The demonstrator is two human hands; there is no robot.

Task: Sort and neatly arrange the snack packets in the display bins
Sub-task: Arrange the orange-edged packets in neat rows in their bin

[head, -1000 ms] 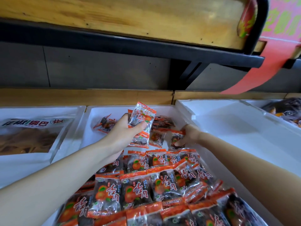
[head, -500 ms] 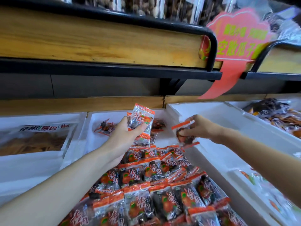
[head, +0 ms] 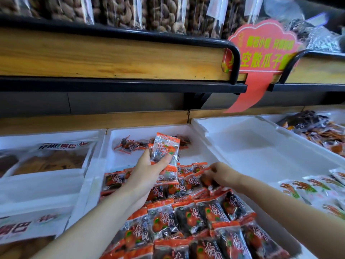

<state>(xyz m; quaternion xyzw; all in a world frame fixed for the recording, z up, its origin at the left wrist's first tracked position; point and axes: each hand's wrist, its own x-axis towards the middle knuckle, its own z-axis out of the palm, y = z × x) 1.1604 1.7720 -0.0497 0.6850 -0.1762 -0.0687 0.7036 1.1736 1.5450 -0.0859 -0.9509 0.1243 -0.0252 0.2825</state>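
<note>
**Progress, nearest first.** The front of the middle bin [head: 149,128] is filled with ordered rows [head: 188,219] of orange-and-black snack packets, overlapping like shingles with their labels facing up; this part appears finished. At the far edge of these rows the right hand [head: 223,174] has its fingers curled and pinches the end packet [head: 202,177], apparently setting it into line. Beside it and slightly farther back, the left hand [head: 146,171] is raised above the rows and grips a held stack [head: 166,149] of several packets between thumb and fingers; these are not yet placed. Behind the hands, against the back wall of the bin, lie the loose packets [head: 130,144], a small unsorted heap with bare white floor around it. The work is judged well past halfway, with the stack and the heap remaining.

**Change from half a second earlier.** The right hand, then lifted near the bin's right wall with a packet in the air, has come down onto the far row. The left hand still holds its stack. The view has tilted upward, so the upper shelf [head: 112,53] now shows more fully.
</note>
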